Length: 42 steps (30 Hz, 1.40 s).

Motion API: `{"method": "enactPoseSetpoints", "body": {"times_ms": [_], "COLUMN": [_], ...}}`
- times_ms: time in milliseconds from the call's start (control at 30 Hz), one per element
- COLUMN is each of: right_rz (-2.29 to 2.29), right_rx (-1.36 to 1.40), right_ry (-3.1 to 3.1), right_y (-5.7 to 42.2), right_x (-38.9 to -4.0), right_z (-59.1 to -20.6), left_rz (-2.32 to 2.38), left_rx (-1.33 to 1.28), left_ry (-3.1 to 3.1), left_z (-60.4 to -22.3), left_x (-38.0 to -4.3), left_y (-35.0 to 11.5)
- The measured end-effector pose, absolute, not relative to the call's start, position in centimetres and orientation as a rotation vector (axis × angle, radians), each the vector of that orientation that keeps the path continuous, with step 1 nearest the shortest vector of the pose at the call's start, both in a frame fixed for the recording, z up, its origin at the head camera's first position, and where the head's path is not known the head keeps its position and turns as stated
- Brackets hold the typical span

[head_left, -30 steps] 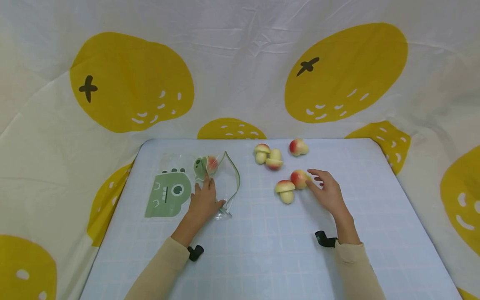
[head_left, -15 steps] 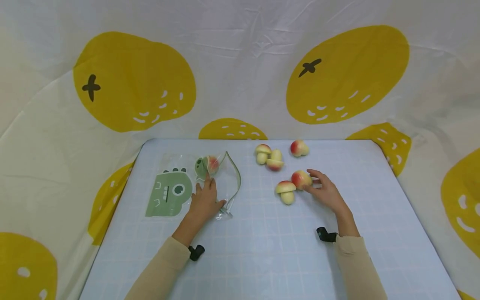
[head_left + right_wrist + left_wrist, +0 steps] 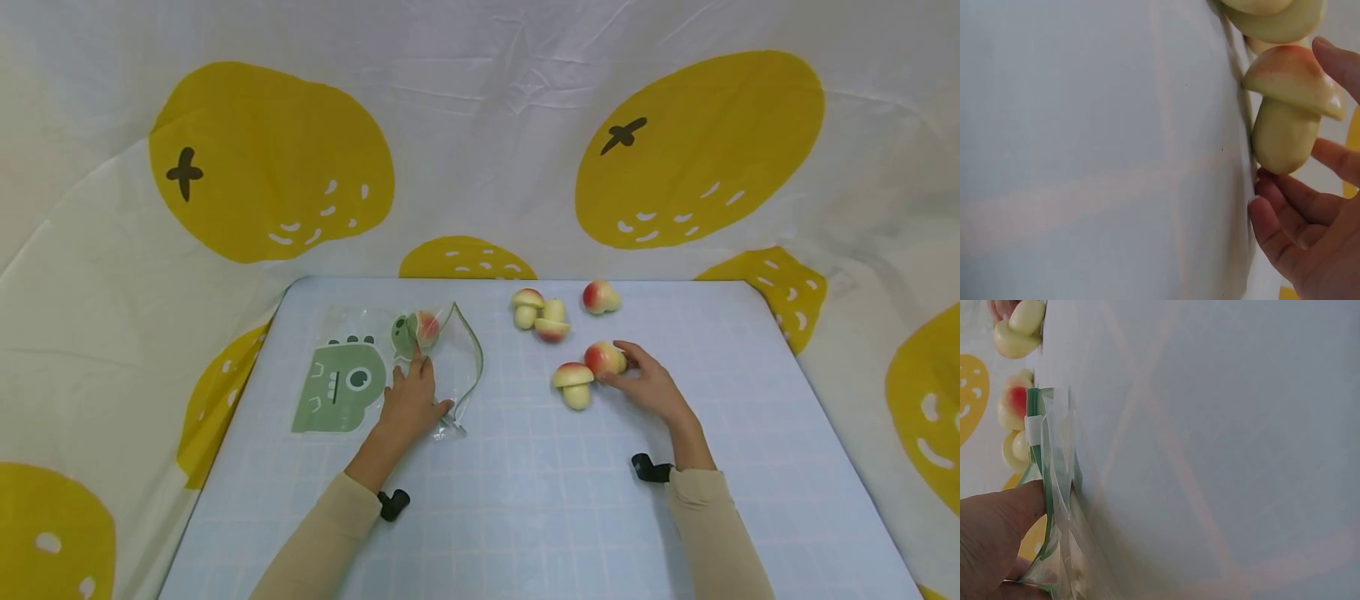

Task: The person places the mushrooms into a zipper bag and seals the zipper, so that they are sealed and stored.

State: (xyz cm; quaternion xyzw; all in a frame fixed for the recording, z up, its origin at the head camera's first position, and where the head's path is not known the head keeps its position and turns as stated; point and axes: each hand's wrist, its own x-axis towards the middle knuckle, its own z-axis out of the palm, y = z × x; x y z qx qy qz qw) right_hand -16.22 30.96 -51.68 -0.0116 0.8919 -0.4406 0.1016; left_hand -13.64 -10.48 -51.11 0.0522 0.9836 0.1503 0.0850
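Note:
My left hand (image 3: 408,402) lies spread over the clear zip bag (image 3: 467,375) printed with a green dinosaur. Its index finger reaches toward a toy mushroom (image 3: 427,329) inside the bag. The left wrist view shows the thumb against the green zip edge (image 3: 1047,487); the fingertips are partly hidden by the plastic. My right hand (image 3: 651,385) holds another toy mushroom (image 3: 602,358), red-capped with a cream stem, on the table. Up close, thumb and fingers flank that mushroom (image 3: 1288,134). Beside it lies a further toy mushroom (image 3: 575,387).
Farther back on the table (image 3: 517,500) are two adjoining toy mushrooms (image 3: 527,310), (image 3: 552,323), plus one toy mushroom (image 3: 598,297) to their right. A white cloth (image 3: 480,150) with yellow fruit shapes rises behind the table's far edge.
My right hand has moved slightly left, and its thumb and fingers have closed in on the mushroom. The left hand stays in place on the bag.

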Motion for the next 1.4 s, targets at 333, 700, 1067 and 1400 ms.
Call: {"method": "enactPoseSetpoints", "body": {"times_ms": [333, 700, 1067, 1400], "right_rz": [-1.263, -1.305, -1.317, -1.399], "right_rx": [-0.092, -0.087, -0.077, -0.03], "right_ry": [2.707, 2.685, 2.705, 2.705], "right_y": [30.9, 30.5, 30.3, 30.7], "right_x": [-16.2, -16.4, -16.8, -16.7], "right_z": [-52.2, -52.4, -52.2, -51.2], "left_rz": [0.465, 0.441, 0.451, 0.425], "left_rx": [0.142, 0.133, 0.137, 0.181], "left_ry": [2.916, 2.925, 2.948, 2.959], "left_z": [-51.3, -51.2, -51.4, -51.3], "left_x": [-13.4, -13.4, -13.5, -13.7], "left_y": [-10.4, -10.7, -11.1, -10.9]}}
